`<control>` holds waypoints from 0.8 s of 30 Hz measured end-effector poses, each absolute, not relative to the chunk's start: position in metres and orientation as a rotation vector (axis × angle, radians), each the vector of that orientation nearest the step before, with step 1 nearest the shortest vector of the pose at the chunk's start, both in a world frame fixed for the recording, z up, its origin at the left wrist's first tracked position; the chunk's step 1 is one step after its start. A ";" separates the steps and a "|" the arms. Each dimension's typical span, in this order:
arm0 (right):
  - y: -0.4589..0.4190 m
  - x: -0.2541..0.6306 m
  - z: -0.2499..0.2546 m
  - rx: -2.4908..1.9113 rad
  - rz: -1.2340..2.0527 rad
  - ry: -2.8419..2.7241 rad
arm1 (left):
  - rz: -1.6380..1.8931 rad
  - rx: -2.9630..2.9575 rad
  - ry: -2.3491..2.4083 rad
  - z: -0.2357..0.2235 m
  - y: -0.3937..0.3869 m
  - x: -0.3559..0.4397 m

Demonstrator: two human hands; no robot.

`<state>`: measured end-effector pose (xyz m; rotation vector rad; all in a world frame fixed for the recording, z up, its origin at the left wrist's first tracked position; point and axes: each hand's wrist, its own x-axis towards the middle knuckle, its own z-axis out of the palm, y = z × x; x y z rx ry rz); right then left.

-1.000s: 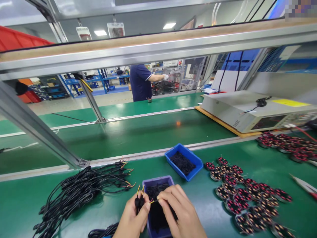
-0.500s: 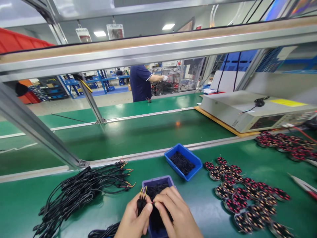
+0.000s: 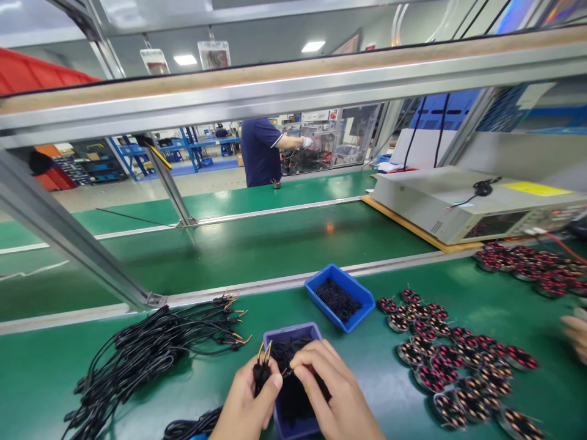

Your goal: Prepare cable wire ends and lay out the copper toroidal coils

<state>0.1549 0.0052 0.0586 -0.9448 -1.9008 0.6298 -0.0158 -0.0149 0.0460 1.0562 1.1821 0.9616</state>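
My left hand (image 3: 250, 400) is closed around the end of a black cable (image 3: 261, 373). Yellow and reddish wires (image 3: 265, 351) stick up from that end. Just to its right, my right hand (image 3: 330, 388) pinches a tiny dark piece at the tip of a thin red wire (image 3: 287, 371); fingertips partly hide it. Both hands are over a purple bin (image 3: 293, 330) filled with short thin black pieces, perhaps tubing. Behind it stands a blue bin (image 3: 369, 299) with similar black pieces (image 3: 337, 299).
A bundle of black cables (image 3: 132, 360) lies at left, another coil (image 3: 192, 425) at the front. Several copper-wound motor stators (image 3: 443, 366) spread at right, near another person's hand (image 3: 575, 336). A grey instrument (image 3: 440, 195) stands behind. A person (image 3: 261, 150) works beyond the bench.
My right hand has shifted slightly right, away from the left hand. Another person's hand has appeared at the right edge, and the red-handled pliers there are out of sight.
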 end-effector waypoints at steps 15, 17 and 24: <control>0.005 0.154 0.060 -0.888 0.460 -1.951 | 0.974 1.063 1.186 0.043 -0.015 -0.017; 0.005 0.154 0.060 -0.879 0.462 -1.965 | 0.976 1.062 1.187 0.044 -0.015 -0.017; 0.007 0.151 0.056 -0.861 0.394 -2.028 | 0.978 1.045 1.149 0.047 -0.015 -0.014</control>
